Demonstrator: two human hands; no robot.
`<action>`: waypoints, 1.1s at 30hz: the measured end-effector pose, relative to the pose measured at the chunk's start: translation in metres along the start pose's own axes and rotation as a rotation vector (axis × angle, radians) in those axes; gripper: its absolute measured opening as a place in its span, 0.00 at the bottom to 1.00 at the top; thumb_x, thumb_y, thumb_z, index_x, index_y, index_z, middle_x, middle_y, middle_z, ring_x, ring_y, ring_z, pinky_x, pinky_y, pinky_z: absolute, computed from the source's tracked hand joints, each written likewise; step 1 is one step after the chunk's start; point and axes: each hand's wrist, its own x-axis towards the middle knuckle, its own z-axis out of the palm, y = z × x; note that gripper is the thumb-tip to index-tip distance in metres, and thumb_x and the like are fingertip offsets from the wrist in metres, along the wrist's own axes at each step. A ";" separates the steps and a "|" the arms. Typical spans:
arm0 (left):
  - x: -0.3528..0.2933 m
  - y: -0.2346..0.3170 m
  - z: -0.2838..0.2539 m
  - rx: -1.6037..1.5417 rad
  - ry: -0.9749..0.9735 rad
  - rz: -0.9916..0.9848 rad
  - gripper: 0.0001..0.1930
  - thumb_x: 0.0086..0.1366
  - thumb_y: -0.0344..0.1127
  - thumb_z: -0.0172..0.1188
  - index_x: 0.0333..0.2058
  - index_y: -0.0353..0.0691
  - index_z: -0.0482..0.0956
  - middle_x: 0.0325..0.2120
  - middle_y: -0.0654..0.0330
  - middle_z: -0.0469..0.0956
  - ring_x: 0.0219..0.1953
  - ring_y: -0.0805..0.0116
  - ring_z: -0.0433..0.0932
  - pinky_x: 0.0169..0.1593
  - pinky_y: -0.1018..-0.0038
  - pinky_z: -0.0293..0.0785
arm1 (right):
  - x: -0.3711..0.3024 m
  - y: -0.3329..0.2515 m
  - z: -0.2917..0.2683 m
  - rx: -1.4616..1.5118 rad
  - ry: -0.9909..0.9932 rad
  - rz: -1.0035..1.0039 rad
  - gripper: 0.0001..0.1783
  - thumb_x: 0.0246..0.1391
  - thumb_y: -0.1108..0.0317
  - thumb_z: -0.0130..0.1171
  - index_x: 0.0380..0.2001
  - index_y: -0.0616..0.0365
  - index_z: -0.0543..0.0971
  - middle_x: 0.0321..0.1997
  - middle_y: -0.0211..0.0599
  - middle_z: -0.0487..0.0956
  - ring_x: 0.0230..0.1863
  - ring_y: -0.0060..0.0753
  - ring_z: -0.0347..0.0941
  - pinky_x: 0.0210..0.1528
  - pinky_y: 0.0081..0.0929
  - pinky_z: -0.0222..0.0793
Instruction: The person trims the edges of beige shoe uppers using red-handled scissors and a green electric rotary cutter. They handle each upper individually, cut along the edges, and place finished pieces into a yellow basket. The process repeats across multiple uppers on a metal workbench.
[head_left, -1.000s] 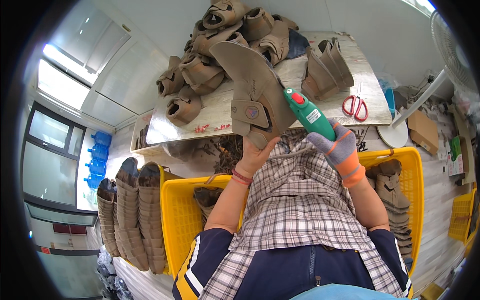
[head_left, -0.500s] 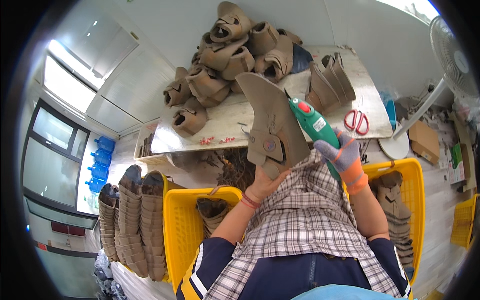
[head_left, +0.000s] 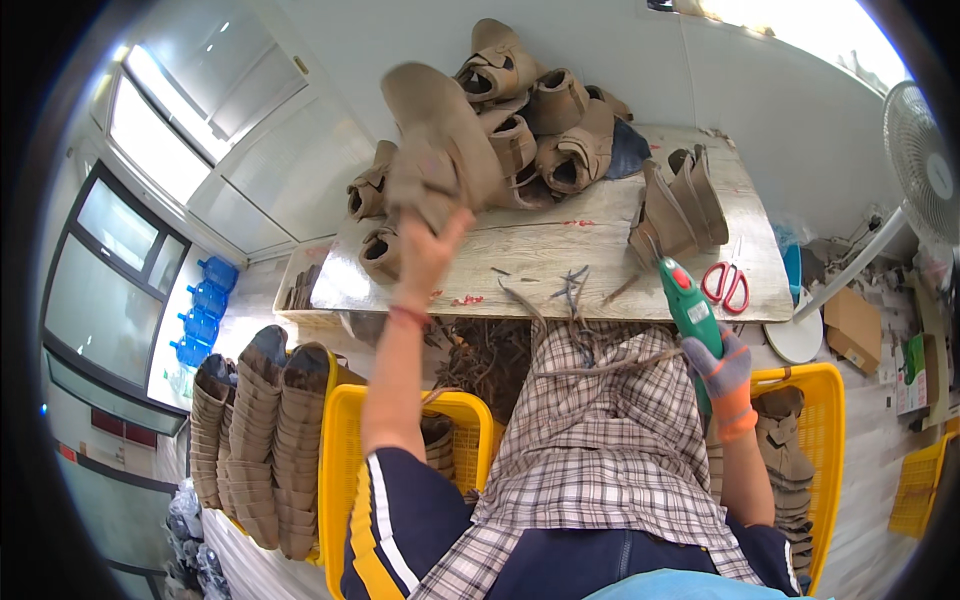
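My left hand (head_left: 428, 255) reaches out over the far left of the table, closed on the lower end of a taupe boot upper (head_left: 440, 140). That upper is smeared by motion and covers part of the pile behind it. My right hand (head_left: 722, 370), in a grey and orange glove, is wrapped round a green handheld electric tool (head_left: 692, 312) with a red button and a thin pointed tip. The tool's tip is near several taupe uppers (head_left: 665, 215) standing at the table's right. Thin brown strips (head_left: 610, 370) lie across my checked apron (head_left: 590, 450) and at the table edge.
A pile of boot uppers (head_left: 575, 130) fills the table's back. Red-handled scissors (head_left: 725, 287) lie on the table (head_left: 540, 250) at right. Yellow baskets (head_left: 345, 480) with uppers flank me, stacked uppers (head_left: 270, 440) stand left, and a fan (head_left: 918, 165) stands right.
My left hand has carried the boot upper from in front of me up and left, toward the pile. My right hand with the green tool has moved right and down. Brown strips now show on my lap.
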 end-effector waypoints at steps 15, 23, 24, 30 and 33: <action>-0.025 -0.225 -0.051 -0.704 0.419 -1.322 0.13 0.68 0.41 0.47 0.41 0.37 0.67 0.27 0.48 0.74 0.24 0.53 0.76 0.25 0.64 0.78 | -0.024 0.021 -0.011 -0.095 0.060 0.108 0.19 0.47 0.65 0.66 0.41 0.63 0.76 0.23 0.25 0.74 0.20 0.14 0.66 0.22 0.15 0.62; -0.083 -0.086 0.050 -0.688 0.750 -0.960 0.08 0.63 0.33 0.50 0.33 0.33 0.71 0.25 0.54 0.76 0.30 0.61 0.77 0.37 0.69 0.76 | -0.029 0.032 -0.022 -0.010 0.182 0.079 0.18 0.46 0.64 0.68 0.38 0.62 0.77 0.23 0.26 0.75 0.20 0.13 0.66 0.23 0.16 0.62; -0.104 -0.065 0.089 -0.855 0.589 -1.011 0.07 0.62 0.34 0.52 0.33 0.35 0.72 0.26 0.55 0.76 0.31 0.62 0.76 0.38 0.69 0.75 | -0.030 0.031 -0.027 -0.007 0.194 0.072 0.18 0.46 0.64 0.68 0.38 0.62 0.77 0.24 0.26 0.75 0.20 0.14 0.66 0.23 0.16 0.63; -0.113 0.079 0.277 -1.312 -0.256 -1.271 0.11 0.53 0.39 0.67 0.31 0.41 0.76 0.29 0.62 0.77 0.32 0.71 0.74 0.38 0.73 0.70 | -0.029 0.022 -0.045 0.050 0.329 0.017 0.18 0.47 0.63 0.67 0.37 0.64 0.76 0.22 0.26 0.74 0.19 0.14 0.67 0.22 0.15 0.63; -0.102 0.095 0.319 -0.899 -0.151 -1.065 0.12 0.49 0.38 0.71 0.25 0.40 0.76 0.25 0.64 0.77 0.26 0.76 0.70 0.33 0.75 0.68 | -0.032 0.022 -0.050 0.063 0.328 0.001 0.18 0.47 0.63 0.67 0.37 0.63 0.76 0.22 0.26 0.74 0.20 0.14 0.66 0.23 0.15 0.63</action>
